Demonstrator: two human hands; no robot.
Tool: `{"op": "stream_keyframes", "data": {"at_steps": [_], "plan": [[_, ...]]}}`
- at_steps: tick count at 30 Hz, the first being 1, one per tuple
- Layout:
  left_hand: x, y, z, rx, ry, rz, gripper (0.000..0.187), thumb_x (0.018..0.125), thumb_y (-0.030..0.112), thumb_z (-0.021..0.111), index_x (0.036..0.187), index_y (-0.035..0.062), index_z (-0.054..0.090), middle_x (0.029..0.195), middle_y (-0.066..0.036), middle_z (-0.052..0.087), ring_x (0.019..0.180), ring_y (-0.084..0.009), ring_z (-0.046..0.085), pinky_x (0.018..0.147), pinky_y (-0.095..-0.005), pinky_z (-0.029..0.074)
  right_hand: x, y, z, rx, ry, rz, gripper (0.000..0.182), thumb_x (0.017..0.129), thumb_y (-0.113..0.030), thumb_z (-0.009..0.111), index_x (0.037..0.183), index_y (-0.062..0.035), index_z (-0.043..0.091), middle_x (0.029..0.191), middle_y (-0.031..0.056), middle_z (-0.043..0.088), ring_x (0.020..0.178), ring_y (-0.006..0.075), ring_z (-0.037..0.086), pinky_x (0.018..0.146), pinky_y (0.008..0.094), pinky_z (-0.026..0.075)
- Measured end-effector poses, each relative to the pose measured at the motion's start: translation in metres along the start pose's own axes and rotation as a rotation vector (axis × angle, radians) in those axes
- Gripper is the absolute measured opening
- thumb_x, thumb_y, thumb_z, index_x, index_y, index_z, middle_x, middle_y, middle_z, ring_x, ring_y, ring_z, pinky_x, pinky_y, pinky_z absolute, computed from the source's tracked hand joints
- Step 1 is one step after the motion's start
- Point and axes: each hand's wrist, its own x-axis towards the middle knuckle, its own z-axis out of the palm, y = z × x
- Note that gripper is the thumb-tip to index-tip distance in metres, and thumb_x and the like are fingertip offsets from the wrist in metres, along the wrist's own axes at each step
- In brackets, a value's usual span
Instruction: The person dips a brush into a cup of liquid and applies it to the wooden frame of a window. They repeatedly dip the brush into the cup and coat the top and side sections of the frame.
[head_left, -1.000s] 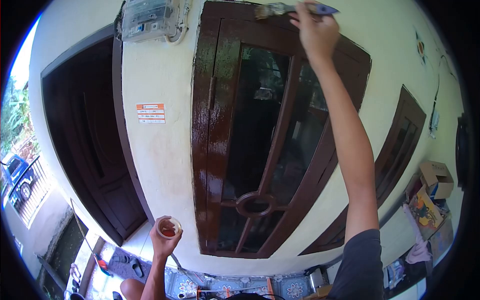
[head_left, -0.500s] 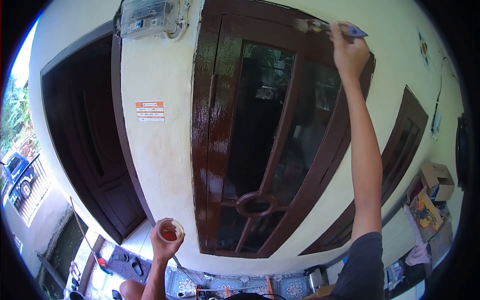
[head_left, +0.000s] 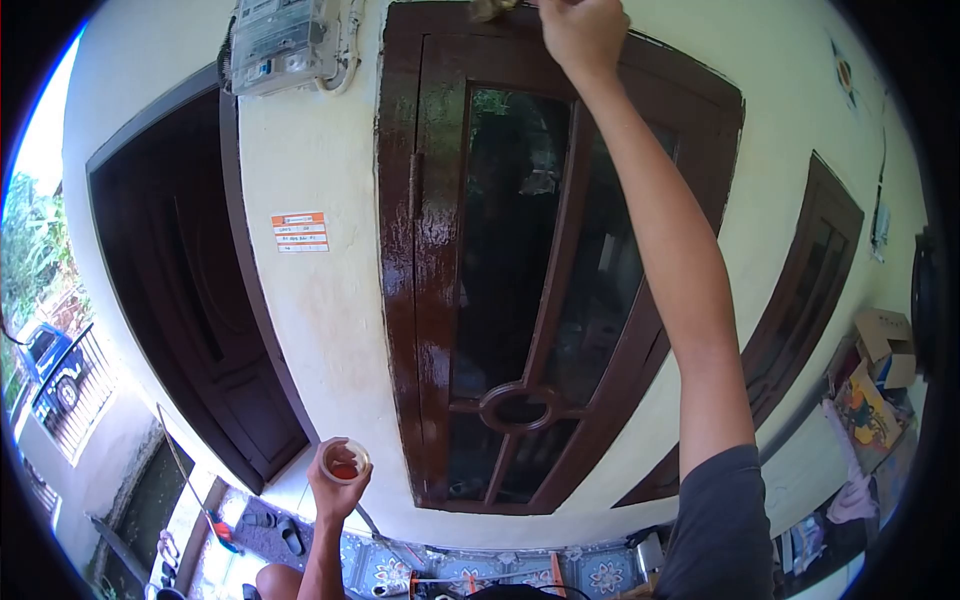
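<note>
My right hand [head_left: 585, 40] is raised at the top edge of the view, closed around a paintbrush whose handle is mostly hidden or out of frame. The paintbrush bristles [head_left: 490, 10] are at the top beam of a dark brown wooden frame [head_left: 400, 300] with glass panes [head_left: 508, 240]. Glossy, wet-looking streaks shine on the frame's left side. Low in the view, my left hand [head_left: 338, 495] grips a small clear plastic cup [head_left: 346, 460] with reddish-brown liquid at its bottom. The cup is held apart from the wall.
An electric meter box [head_left: 284, 45] hangs on the cream wall, above an orange-and-white label [head_left: 300, 232]. A dark doorway [head_left: 190, 280] is at the left. Sandals [head_left: 290, 535] lie on a mat below, near a broom [head_left: 220, 530]. Cardboard boxes [head_left: 885, 345] are piled at right.
My right hand has moved left and up with the paintbrush, along the top of the frame. My left hand with the cup stays nearly in place. The view has shifted slightly.
</note>
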Motion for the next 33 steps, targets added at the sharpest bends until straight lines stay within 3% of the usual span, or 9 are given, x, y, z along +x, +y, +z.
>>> {"op": "stream_keyframes", "data": {"at_steps": [7, 12, 15, 21, 23, 27, 29, 31, 33], "plan": [[-0.007, -0.021, 0.007, -0.014, 0.031, 0.049, 0.051, 0.064, 0.011, 0.085, 0.108, 0.0024, 0.061, 0.081, -0.005, 0.065, 0.076, -0.013, 0.064, 0.07, -0.0262, 0.053, 0.008, -0.006, -0.035, -0.095, 0.127, -0.055, 0.018, 0.087, -0.014, 0.072, 0.09, 0.0023, 0.065, 0.076, 0.009, 0.066, 0.071, 0.0185, 0.065, 0.066, 0.0326, 0.052], [-0.018, -0.023, 0.009, -0.011, 0.04, -0.04, 0.05, 0.064, 0.01, 0.085, 0.107, 0.0021, 0.061, 0.08, -0.005, 0.064, 0.074, -0.0127, 0.064, 0.071, -0.0262, 0.053, 0.014, -0.01, -0.002, 0.072, 0.047, -0.008, 0.019, 0.087, -0.016, 0.072, 0.086, 0.002, 0.065, 0.073, 0.0084, 0.065, 0.068, 0.0184, 0.064, 0.064, 0.0338, 0.051], [-0.019, -0.028, 0.01, -0.049, 0.046, -0.032, 0.051, 0.064, 0.01, 0.084, 0.108, 0.0015, 0.06, 0.079, -0.005, 0.063, 0.074, -0.0122, 0.064, 0.071, -0.0254, 0.053, 0.012, -0.003, -0.001, -0.056, -0.022, 0.046, 0.021, 0.087, -0.018, 0.072, 0.085, 0.0013, 0.065, 0.073, 0.0089, 0.065, 0.068, 0.0192, 0.065, 0.063, 0.0348, 0.051], [-0.026, -0.022, 0.01, -0.075, 0.013, -0.011, 0.047, 0.069, 0.004, 0.079, 0.111, -0.0005, 0.057, 0.082, -0.001, 0.06, 0.077, -0.0089, 0.06, 0.073, -0.0237, 0.052, 0.017, 0.007, -0.061, -0.115, 0.017, 0.25, 0.015, 0.091, -0.012, 0.068, 0.094, 0.0021, 0.063, 0.082, 0.0085, 0.067, 0.072, 0.0153, 0.068, 0.064, 0.0315, 0.055], [-0.028, -0.02, 0.005, -0.053, 0.007, -0.005, 0.048, 0.069, 0.004, 0.079, 0.111, -0.0005, 0.057, 0.082, -0.001, 0.06, 0.077, -0.0089, 0.06, 0.073, -0.0237, 0.052, 0.025, 0.046, -0.07, 0.145, 0.064, 0.262, 0.028, 0.084, -0.019, 0.076, 0.092, 0.0062, 0.068, 0.08, 0.0116, 0.073, 0.075, 0.0176, 0.074, 0.066, 0.0258, 0.06], [-0.024, -0.024, 0.003, -0.052, 0.039, 0.011, 0.046, 0.07, 0.005, 0.079, 0.11, 0.0, 0.057, 0.082, -0.001, 0.06, 0.077, -0.0088, 0.06, 0.072, -0.0233, 0.052, 0.033, 0.046, -0.1, 0.027, 0.116, 0.212, 0.027, 0.085, -0.018, 0.074, 0.096, 0.006, 0.068, 0.083, 0.013, 0.073, 0.075, 0.0175, 0.074, 0.065, 0.026, 0.061], [-0.025, -0.027, 0.005, -0.033, 0.032, 0.023, 0.046, 0.07, 0.005, 0.079, 0.11, 0.0001, 0.057, 0.082, -0.001, 0.06, 0.077, -0.0088, 0.06, 0.071, -0.0231, 0.052, 0.037, 0.045, -0.098, 0.129, 0.165, 0.195, 0.027, 0.086, -0.018, 0.074, 0.098, 0.0056, 0.068, 0.085, 0.014, 0.073, 0.075, 0.0177, 0.074, 0.064, 0.0254, 0.06], [-0.026, -0.027, 0.009, -0.086, 0.049, -0.027, 0.048, 0.066, 0.007, 0.082, 0.109, 0.0002, 0.06, 0.079, -0.004, 0.062, 0.074, -0.0111, 0.063, 0.07, -0.0247, 0.054, 0.038, 0.031, -0.088, 0.284, 0.13, 0.191, 0.028, 0.087, -0.02, 0.074, 0.099, 0.0041, 0.069, 0.084, 0.0126, 0.073, 0.074, 0.0171, 0.074, 0.065, 0.0251, 0.059], [-0.026, -0.024, 0.015, -0.081, 0.026, -0.038, 0.049, 0.066, 0.007, 0.082, 0.109, 0.0006, 0.059, 0.079, -0.004, 0.062, 0.075, -0.0113, 0.063, 0.07, -0.025, 0.054, 0.031, 0.005, -0.081, 0.141, -0.019, 0.192, 0.016, 0.093, -0.013, 0.067, 0.098, 0.0017, 0.063, 0.086, 0.0089, 0.067, 0.071, 0.0148, 0.067, 0.064, 0.0309, 0.056]]}}
